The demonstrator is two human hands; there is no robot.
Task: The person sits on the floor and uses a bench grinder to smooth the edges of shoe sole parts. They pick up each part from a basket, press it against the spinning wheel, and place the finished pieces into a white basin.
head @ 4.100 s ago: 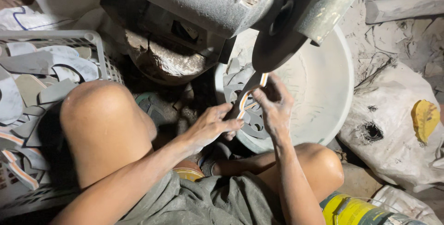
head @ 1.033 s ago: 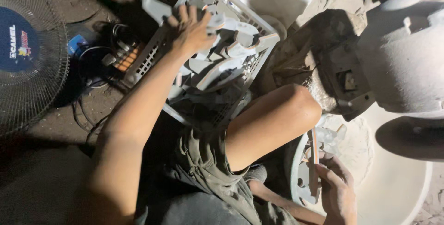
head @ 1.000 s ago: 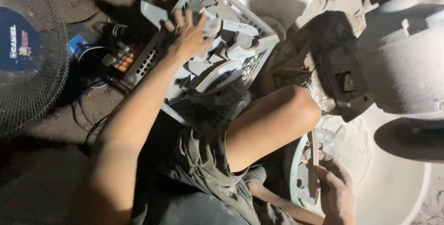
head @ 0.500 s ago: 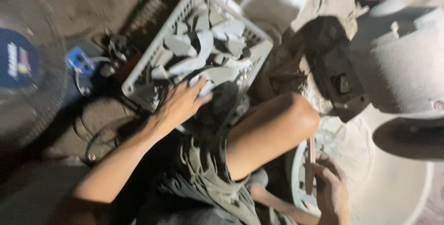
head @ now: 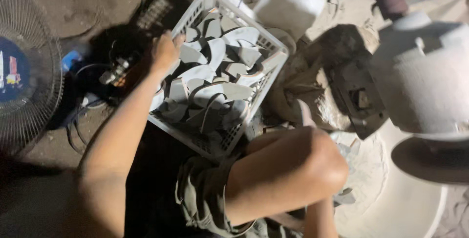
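While the person sits low on the floor with the knee (head: 312, 164) raised, the white plastic basket (head: 266, 69) stands just beside the thigh on the left, probably so that it can be reached without getting up. It is heaped with curved grey cut pieces (head: 220, 79), lying loosely over one another and reaching to the rim. The left hand (head: 165, 52) rests at the basket's far left edge, fingers curled over the rim and down among the pieces; it looks half closed, though whether it has hold of a piece or only of the rim I cannot tell (the fingertips are hidden in the heap). The right hand is out of view below the frame; only the forearm shows past the knee.

To the right of the knee a pale round basin (head: 420, 208) sits under a dust-caked grinding machine (head: 425, 86), seemingly placed to catch what falls from the wheel. On the left, beyond the arm, lie tangled cables and a plug strip (head: 115, 74) on the dirt floor, and a caged floor fan (head: 24, 81) stands at the frame's edge, facing the seat.
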